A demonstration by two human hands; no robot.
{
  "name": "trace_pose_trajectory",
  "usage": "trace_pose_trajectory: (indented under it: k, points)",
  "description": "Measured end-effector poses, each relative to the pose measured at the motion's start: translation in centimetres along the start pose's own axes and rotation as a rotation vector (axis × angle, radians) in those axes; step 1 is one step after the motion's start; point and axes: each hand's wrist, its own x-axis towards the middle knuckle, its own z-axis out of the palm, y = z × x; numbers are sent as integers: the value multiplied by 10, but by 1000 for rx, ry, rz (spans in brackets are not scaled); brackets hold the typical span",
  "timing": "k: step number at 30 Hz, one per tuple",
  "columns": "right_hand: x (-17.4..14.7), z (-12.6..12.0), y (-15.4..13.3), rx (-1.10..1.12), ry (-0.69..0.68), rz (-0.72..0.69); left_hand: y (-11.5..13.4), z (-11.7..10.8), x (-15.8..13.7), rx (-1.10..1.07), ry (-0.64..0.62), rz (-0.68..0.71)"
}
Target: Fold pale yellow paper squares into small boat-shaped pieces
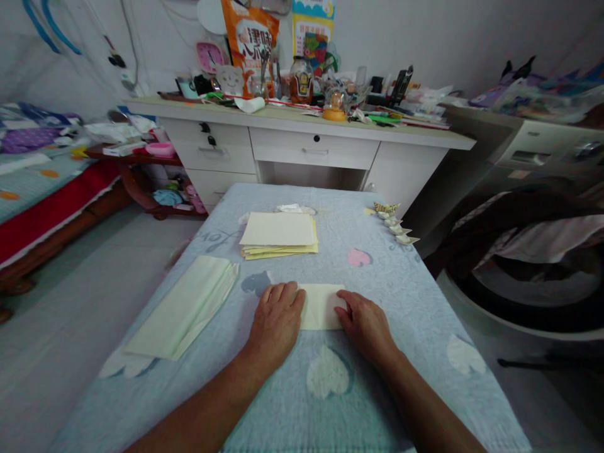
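Observation:
A small cream sheet of paper [321, 308] with crease lines lies flat on the cloth-covered table [330, 409]. My left hand [278, 314] rests palm down over its left end, fingers laid out flat. At the right end, my right hand [365, 321] has its thumb and forefinger closed on the paper's edge. Behind them sits a stack of cream and yellow paper [278, 229]. To the left lies a long folded bundle of pale paper [184, 308]. A row of several small folded paper pieces [396, 229] stands near the table's far right edge.
Beyond the table is a white desk [311, 135] crowded with a jar [301, 82], an orange bag [250, 47] and a pink clock [209, 58]. A washing machine [533, 151] with cloth in its opening stands right. At the left are a bed [51, 201] and a low wooden shelf [141, 160].

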Motion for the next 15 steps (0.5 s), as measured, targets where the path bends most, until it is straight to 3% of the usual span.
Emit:
trace_pose_trajectory:
  k: [2, 6, 10, 15]
  points:
    - [0, 0, 0, 2, 2, -4, -3, 7, 0, -65, 68, 116]
    - [-1, -1, -1, -7, 1, -6, -8, 20, 1, -152, 16, 259]
    - [-2, -2, -4, -25, 9, -8, -11, 21, 2, -211, -68, 277]
    - [-3, -3, -6, -70, 3, -7, -8, 20, 2, -253, -81, 236]
